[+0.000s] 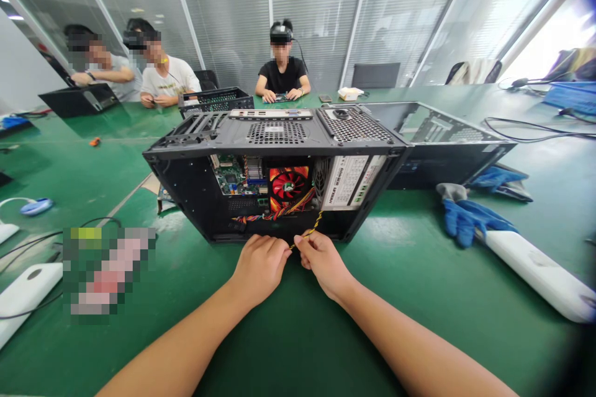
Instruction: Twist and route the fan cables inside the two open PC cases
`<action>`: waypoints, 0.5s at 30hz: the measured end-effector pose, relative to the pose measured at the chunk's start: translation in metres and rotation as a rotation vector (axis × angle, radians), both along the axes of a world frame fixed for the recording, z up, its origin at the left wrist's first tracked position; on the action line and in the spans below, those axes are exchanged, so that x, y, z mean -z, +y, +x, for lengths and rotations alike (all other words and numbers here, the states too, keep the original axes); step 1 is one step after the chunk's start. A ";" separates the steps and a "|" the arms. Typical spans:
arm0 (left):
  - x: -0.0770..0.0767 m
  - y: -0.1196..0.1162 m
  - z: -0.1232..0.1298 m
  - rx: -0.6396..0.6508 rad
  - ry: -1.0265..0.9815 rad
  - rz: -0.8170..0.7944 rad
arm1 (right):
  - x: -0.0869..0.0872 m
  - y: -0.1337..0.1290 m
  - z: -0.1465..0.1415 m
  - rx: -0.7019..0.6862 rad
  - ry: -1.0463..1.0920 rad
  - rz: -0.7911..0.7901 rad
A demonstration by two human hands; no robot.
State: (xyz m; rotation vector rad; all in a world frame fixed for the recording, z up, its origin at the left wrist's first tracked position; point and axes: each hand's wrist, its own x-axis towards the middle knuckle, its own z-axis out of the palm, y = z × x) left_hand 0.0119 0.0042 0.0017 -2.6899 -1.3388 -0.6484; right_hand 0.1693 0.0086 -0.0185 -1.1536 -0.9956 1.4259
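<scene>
An open black computer case (279, 136) lies on its side on the green table (363, 335). Inside it show a red fan (287, 186), a circuit board (231, 178), a labelled power supply (352, 182) and a bundle of coloured wires (279, 214). A twisted yellow and black cable (319, 221) hangs out below the power supply. My right hand (323, 260) pinches this cable in front of the case. Close beside it, my left hand (264, 263) has its fingers closed at the cable's lower end.
Blue and grey gloves (465, 217) and a white power bank-like object (540, 273) lie at right. Behind the case stands another black case (447, 158). White devices and cables (32, 291) are at left. Three people sit across the table.
</scene>
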 end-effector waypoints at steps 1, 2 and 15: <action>0.000 0.000 0.000 -0.004 0.009 0.001 | 0.000 0.000 0.000 0.000 -0.008 0.001; 0.000 0.000 0.000 -0.009 0.016 0.000 | 0.000 0.000 0.000 0.000 -0.012 0.002; 0.000 0.001 0.000 0.096 0.051 0.001 | 0.004 -0.001 0.000 0.025 -0.017 0.002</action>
